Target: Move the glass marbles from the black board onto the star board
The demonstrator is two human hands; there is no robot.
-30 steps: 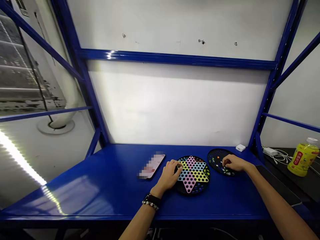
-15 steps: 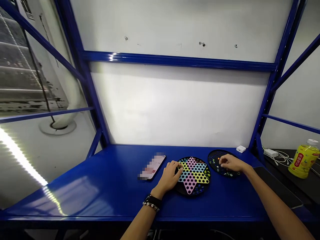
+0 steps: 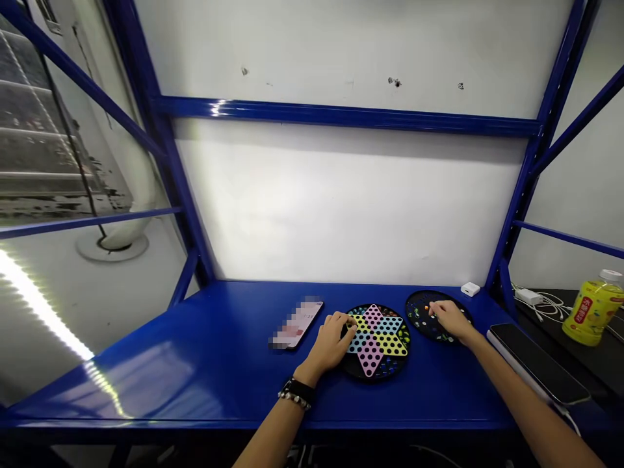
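Two bare hands are seen low in the frame over a glossy blue steel bench (image 3: 146, 383). L hand (image 3: 331, 341) is curled, fingertips bunched at the left edge of a round black Chinese checkers board (image 3: 387, 344) w/ a pastel pink, yellow and blue star on it. Whether anything is pinched there can't be told, as the fingers hide it. R hand (image 3: 451, 320) is half closed, fingers angled down into a round black plastic tray (image 3: 414, 307) just right of the board, right above small glass marbles (image 3: 429, 311), orange and green ones among them. A grip on one can't be confirmed from this angle, prob too small to see.

For little round pieces like these, a light fingertip pinch w/ the wrist kept low is advised, so neighbours aren't knocked. The board lies flat near mid-bench, tiny dots of colour showing around its rim.

A pixelated smartphone (image 3: 297, 323) is left of the board, a white plastic box (image 3: 470, 288) behind the tray, a black smartphone (image 3: 539, 363) off to the right, and a yellow plastic bottle (image 3: 593, 307) beyond the bench.
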